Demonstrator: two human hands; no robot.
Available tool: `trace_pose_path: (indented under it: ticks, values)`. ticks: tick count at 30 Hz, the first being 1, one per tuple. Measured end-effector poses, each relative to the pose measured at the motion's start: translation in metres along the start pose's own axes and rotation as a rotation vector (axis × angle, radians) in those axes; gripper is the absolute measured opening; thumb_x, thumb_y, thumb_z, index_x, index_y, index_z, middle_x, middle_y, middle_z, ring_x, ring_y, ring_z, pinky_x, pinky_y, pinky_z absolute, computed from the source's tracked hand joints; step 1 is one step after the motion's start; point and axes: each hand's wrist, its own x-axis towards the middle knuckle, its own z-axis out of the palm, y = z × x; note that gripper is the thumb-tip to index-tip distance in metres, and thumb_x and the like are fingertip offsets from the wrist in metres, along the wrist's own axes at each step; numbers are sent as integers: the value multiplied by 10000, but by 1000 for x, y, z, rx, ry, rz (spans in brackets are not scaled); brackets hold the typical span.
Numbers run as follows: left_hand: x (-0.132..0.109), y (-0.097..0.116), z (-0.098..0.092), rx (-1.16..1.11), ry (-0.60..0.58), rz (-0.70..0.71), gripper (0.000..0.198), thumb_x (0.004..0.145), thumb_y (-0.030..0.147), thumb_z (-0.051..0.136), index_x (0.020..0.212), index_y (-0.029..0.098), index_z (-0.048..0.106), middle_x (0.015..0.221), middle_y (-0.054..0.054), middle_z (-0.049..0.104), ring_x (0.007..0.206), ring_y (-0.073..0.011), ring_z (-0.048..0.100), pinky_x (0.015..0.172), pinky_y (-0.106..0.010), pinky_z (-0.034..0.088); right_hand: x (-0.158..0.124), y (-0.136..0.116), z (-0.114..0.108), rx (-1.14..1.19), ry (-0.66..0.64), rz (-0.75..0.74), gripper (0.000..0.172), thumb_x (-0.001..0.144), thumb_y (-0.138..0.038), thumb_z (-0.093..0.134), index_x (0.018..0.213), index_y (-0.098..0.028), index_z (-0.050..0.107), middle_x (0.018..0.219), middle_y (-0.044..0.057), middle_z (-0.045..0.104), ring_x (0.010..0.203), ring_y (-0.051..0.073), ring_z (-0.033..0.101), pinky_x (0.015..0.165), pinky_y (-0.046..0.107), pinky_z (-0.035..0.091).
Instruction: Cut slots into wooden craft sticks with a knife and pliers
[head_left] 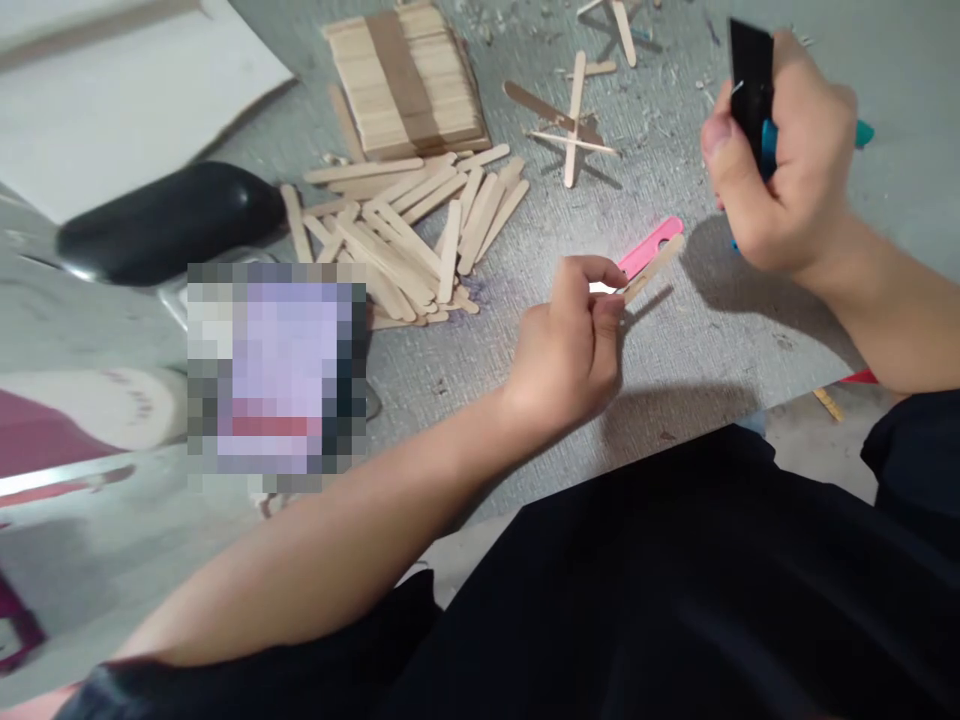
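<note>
Grey, finely grained tabletop (697, 350) fills the view, its near edge slanting up toward the right along the person's dark clothing (675, 580). Bare surface shows between the hands and again at the upper right, while the left side is crowded: a white flat sheet (135, 100), a glossy black rounded object (172, 222) and a pixelated purple block (289, 340) take up that side. The left hand (574, 335) is curled near the middle, thumb and forefinger pinching a slim pale wooden stick (654, 268) that points up and to the right, its shadow falling on the table. Just beside the stick lies a pink plastic handle (651, 245) with a hole near its rounded end; whether the fingers grip it too cannot be told. The right hand (795, 160), raised at the upper right, is closed around a flat black tool (750, 75) with a slanted end; blue and teal parts show around the fist. Round-ended, smooth wooden sticks (405, 240) are heaped crisscross below a banded block of stacked sticks (442, 85), and a star-shaped piece of crossed sticks (574, 125) stands to its right.
</note>
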Motion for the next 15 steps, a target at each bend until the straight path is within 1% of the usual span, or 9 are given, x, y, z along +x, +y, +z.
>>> trace_pose_path:
  ticks: [1, 3, 4, 6, 8, 9, 11, 13, 15]
  values:
    - [0, -1, 1, -31, 24, -17, 240, 1207, 356, 438, 1364, 283, 606, 719, 40, 628, 563, -220, 604, 630, -412, 479, 0, -3, -1, -44, -21, 24, 714, 1212, -846, 336, 1438, -282, 710, 1058, 112, 770, 1071, 328, 783, 881, 425, 599]
    - [0, -3, 3, -86, 84, -34, 228, 1202, 337, 458, 1392, 297, 577, 733, 41, 628, 574, -208, 611, 631, -410, 491, -1, -7, -3, -131, -33, 72, 632, 1213, -797, 405, 1432, -290, 712, 1092, 123, 788, 1118, 343, 777, 914, 434, 592]
    - [0, -4, 5, -115, 119, -40, 208, 1203, 338, 470, 1384, 299, 564, 750, 34, 640, 591, -207, 627, 631, -411, 496, -1, -8, -4, -165, -1, 92, 593, 1225, -755, 400, 1430, -291, 708, 1115, 130, 795, 1139, 344, 772, 941, 440, 587]
    - [0, -5, 7, -177, 161, -43, 180, 1215, 346, 469, 1374, 299, 540, 766, 24, 645, 605, -209, 640, 613, -409, 491, -3, -7, -4, -187, 124, 96, 514, 1245, -657, 390, 1411, -278, 696, 1152, 137, 802, 1134, 331, 761, 1004, 452, 574]
    - [2, -6, 9, -232, 180, -42, 190, 1246, 380, 438, 1395, 305, 529, 744, 36, 613, 582, -204, 615, 582, -393, 479, -4, -5, 1, -121, 234, 38, 417, 1242, -571, 442, 1338, -252, 693, 1132, 127, 798, 1054, 296, 746, 1025, 448, 567]
    - [3, -7, 11, -259, 186, -37, 211, 1264, 409, 424, 1416, 309, 530, 730, 46, 593, 567, -198, 600, 568, -380, 475, -5, -4, 5, -63, 255, -8, 366, 1230, -543, 487, 1283, -245, 692, 1101, 112, 793, 1004, 276, 733, 1010, 439, 570]
    - [5, -9, 15, -313, 229, 0, 277, 1286, 495, 437, 1459, 309, 548, 709, 60, 573, 546, -183, 591, 549, -353, 477, -7, -2, 16, 72, 249, -113, 301, 1196, -532, 573, 1176, -254, 684, 1021, 69, 772, 917, 243, 702, 931, 413, 578]
    - [8, -12, 18, -364, 316, 76, 369, 1284, 602, 490, 1453, 293, 601, 690, 65, 578, 526, -165, 592, 529, -329, 471, -8, -2, 28, 207, 265, -219, 346, 1183, -608, 594, 1124, -278, 680, 953, 29, 746, 841, 221, 670, 836, 392, 569]
    - [9, -14, 18, -391, 347, 147, 408, 1279, 641, 538, 1388, 276, 682, 680, 59, 615, 514, -143, 601, 520, -305, 468, -9, -3, 38, 294, 278, -297, 352, 1192, -623, 603, 1115, -287, 677, 917, 4, 728, 795, 200, 648, 786, 375, 546]
